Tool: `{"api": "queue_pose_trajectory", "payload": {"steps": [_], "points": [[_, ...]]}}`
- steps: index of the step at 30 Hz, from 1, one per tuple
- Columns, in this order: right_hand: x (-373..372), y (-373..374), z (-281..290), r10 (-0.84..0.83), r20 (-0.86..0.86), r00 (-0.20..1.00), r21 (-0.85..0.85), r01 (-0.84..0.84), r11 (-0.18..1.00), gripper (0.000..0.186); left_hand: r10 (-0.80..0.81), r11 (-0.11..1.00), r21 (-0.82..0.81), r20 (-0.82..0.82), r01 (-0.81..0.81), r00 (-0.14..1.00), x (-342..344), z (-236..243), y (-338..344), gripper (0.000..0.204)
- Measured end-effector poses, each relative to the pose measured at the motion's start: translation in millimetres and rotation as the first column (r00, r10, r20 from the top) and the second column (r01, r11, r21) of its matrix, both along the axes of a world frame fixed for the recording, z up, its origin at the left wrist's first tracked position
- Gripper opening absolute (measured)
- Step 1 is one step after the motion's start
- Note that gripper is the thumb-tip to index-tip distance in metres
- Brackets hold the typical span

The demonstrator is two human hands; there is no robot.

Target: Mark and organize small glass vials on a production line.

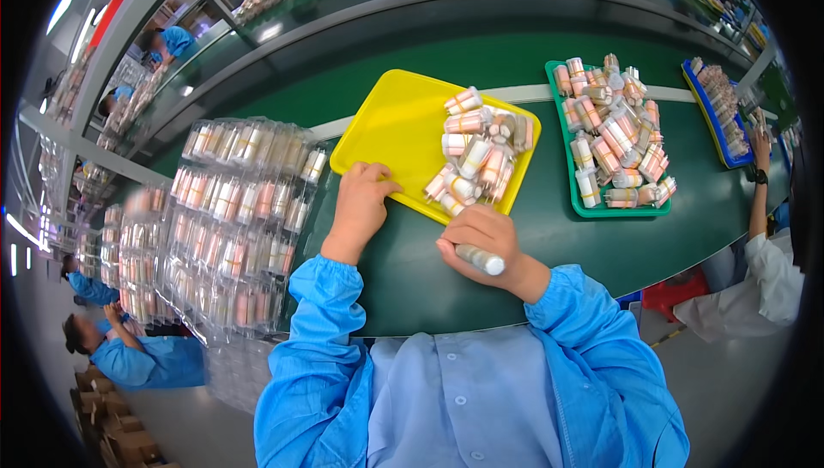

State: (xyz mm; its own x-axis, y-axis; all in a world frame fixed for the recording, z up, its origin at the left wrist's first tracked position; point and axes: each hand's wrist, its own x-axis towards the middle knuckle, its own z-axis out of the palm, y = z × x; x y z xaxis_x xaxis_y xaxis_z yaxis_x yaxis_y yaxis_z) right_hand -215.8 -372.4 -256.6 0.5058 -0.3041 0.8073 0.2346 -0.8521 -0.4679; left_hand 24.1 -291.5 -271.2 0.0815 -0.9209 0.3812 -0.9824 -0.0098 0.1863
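Single tube (479,259) held tight

My right grip (491,236) is clamped on it, before the yellow tray (386,120). My left grip (359,206) meets the tray's near-left edge; whether it pinches, I cannot tell. Loose tubes (475,157) crowd the tray's right; a green tray (592,211) stands beyond on the counter (395,296). I judge this single-piece handling; the next move calls for steadiness.
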Motion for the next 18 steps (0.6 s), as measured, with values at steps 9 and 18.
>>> {"api": "queue_pose_trajectory", "payload": {"steps": [9,18], "points": [[1,10,-9,0.167,-0.058,0.984,-0.013,-0.168,0.986,0.016,0.310,0.945,-0.058,-0.156,-0.322,0.938,31,-29,-43,0.017],[9,4,-28,0.176,-0.167,0.970,0.051,-0.170,0.984,0.018,0.250,0.962,-0.068,-0.179,-0.266,0.952,82,-33,-89,0.019]]}}
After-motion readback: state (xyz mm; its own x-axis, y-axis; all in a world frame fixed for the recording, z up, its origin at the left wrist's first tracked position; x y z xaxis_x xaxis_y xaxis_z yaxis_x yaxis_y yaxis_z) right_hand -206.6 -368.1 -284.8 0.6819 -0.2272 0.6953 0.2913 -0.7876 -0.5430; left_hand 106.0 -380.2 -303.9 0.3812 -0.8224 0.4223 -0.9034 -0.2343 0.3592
